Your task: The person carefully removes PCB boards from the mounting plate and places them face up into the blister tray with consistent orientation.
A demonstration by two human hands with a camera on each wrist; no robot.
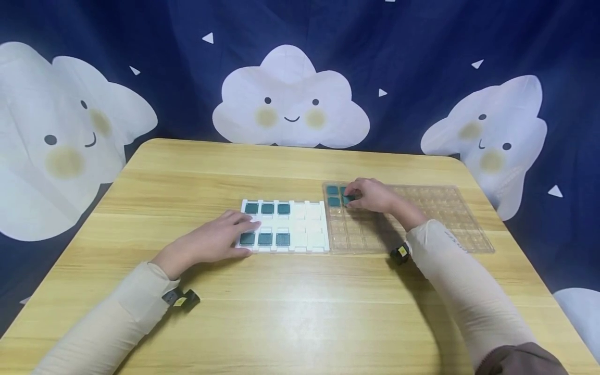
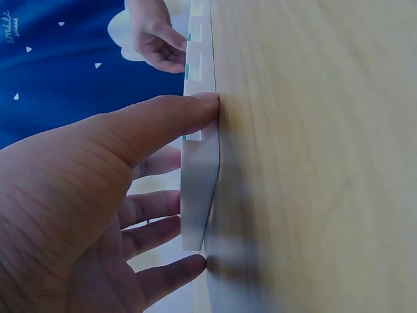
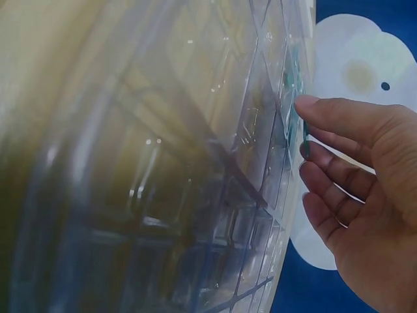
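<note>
A white slotted tray (image 1: 300, 224) lies mid-table, with green square chips (image 1: 283, 239) in two rows at its left. My left hand (image 1: 217, 237) rests on the tray's left end. In the left wrist view its thumb (image 2: 195, 112) presses the tray's side, and the other fingers extend along the end, partly hidden. My right hand (image 1: 372, 196) is over the back left corner of a clear compartment tray (image 1: 412, 224). Between thumb and fingertips it pinches a green chip (image 3: 306, 139), held tilted on edge. Beside it, more chips (image 1: 332, 190) sit in the clear tray's left compartments.
The two trays lie side by side on a wooden table (image 1: 290, 312), nearly touching. Behind the table's far edge hangs a dark blue curtain (image 1: 178, 31) with cloud prints. Wrist cameras (image 1: 187, 300) stick out from both sleeves near the tabletop.
</note>
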